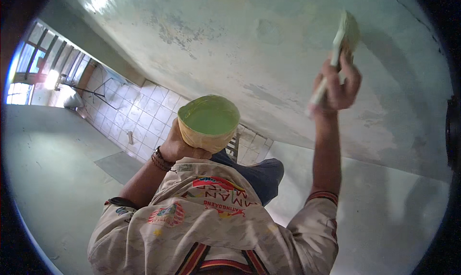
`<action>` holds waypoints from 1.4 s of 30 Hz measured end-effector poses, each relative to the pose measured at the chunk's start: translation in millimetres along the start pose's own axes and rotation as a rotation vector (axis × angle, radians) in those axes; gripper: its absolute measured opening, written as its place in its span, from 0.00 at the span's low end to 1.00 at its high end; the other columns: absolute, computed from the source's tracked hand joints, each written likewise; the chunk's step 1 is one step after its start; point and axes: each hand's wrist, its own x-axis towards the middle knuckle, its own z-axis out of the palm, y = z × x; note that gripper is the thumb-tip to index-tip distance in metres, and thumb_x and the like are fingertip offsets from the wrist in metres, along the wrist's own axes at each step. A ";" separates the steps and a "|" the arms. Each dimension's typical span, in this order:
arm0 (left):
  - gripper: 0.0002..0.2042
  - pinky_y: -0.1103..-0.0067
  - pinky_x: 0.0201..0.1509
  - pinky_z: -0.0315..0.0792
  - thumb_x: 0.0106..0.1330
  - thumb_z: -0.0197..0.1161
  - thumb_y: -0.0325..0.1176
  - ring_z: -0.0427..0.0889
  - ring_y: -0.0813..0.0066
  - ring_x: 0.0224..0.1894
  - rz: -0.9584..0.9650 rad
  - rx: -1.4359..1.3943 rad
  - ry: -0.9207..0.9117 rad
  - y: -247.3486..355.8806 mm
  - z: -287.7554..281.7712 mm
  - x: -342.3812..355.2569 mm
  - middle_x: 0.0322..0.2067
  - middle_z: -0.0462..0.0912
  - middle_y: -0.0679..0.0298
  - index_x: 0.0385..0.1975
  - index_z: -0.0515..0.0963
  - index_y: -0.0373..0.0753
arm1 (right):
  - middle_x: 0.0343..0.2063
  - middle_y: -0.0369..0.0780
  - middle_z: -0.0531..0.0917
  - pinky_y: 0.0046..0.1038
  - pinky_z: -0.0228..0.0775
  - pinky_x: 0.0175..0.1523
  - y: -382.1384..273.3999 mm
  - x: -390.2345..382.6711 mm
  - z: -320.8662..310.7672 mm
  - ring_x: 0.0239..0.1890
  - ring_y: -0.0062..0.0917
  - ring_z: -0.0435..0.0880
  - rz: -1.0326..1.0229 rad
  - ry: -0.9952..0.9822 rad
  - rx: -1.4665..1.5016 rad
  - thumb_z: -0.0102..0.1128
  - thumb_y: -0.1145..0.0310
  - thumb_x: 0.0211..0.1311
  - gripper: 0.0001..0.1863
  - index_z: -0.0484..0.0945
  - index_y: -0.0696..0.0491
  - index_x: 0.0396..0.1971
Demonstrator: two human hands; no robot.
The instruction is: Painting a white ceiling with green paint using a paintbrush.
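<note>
In my left hand (186, 146) I grip a cream, round-rimmed container (208, 139) with pale green paint (208, 117) inside, held at chest height above my legs. My right hand (337, 83) is raised on the right with fingers wrapped round the pale handle of a wide paintbrush (350, 31), slightly blurred. The brush head is up against or just off a mottled pale green wall (269, 39); I cannot tell whether it touches. Darker patches and flaking show on that wall, and a crack runs near the upper right.
Far below lies a white tiled floor (137, 111) with a small loose piece (130, 136). At the left are a barred window (33, 59), a bright lamp (52, 79) and a thin dark stand (98, 93). Pale wall surfaces surround me on the lower left and right.
</note>
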 end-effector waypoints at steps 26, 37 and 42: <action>0.46 0.75 0.60 0.60 0.31 0.77 0.25 0.68 0.73 0.54 0.088 -0.130 0.087 -6.5 -54.5 -27.1 0.52 0.69 0.62 0.57 0.60 0.35 | 0.32 0.36 0.80 0.30 0.72 0.34 -88.3 -208.8 126.1 0.33 0.30 0.79 0.159 -1.039 0.187 0.55 0.69 0.44 0.02 0.76 0.47 0.17; 0.42 0.75 0.56 0.65 0.32 0.76 0.24 0.71 0.73 0.52 0.056 -0.215 0.159 2.8 -56.9 -37.6 0.49 0.73 0.62 0.54 0.64 0.33 | 0.36 0.40 0.78 0.35 0.73 0.38 -85.9 -106.2 143.2 0.37 0.38 0.78 -0.055 -0.470 -0.004 0.57 0.63 0.49 0.07 0.75 0.50 0.22; 0.41 0.75 0.55 0.66 0.32 0.77 0.25 0.71 0.74 0.51 0.149 -0.136 0.142 -1.2 -63.6 -36.4 0.49 0.73 0.62 0.54 0.65 0.33 | 0.29 0.39 0.79 0.37 0.72 0.38 -115.5 -198.9 159.7 0.34 0.37 0.79 0.190 -1.098 0.202 0.59 0.63 0.46 0.05 0.77 0.48 0.21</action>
